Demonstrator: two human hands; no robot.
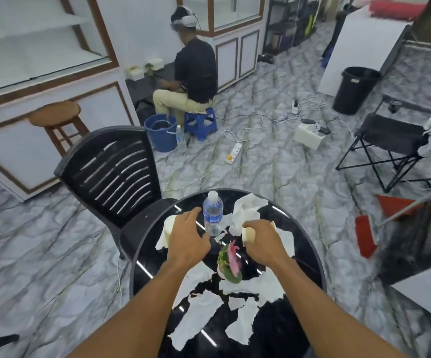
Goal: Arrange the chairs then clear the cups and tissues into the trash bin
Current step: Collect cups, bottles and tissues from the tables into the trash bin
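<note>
On my round table the bottle stands among torn tissues; the trash bin sits on the floor far beyond the bottle and to its right, nearer my right arm. Just right of the bottle my right hand curls round one cup. Just left of it my left hand lies over the other cup, and I cannot tell whether it grips

Visible only as two arms and two hands, all bare. Broad at the frame's edge near 7 o'clock, the left forearm, narrowing to the wrist and the left hand; likewise from 5 o'clock the right forearm, up to the right hand. Knuckles and tendons faintly ridged on the backs of both hands.
</note>
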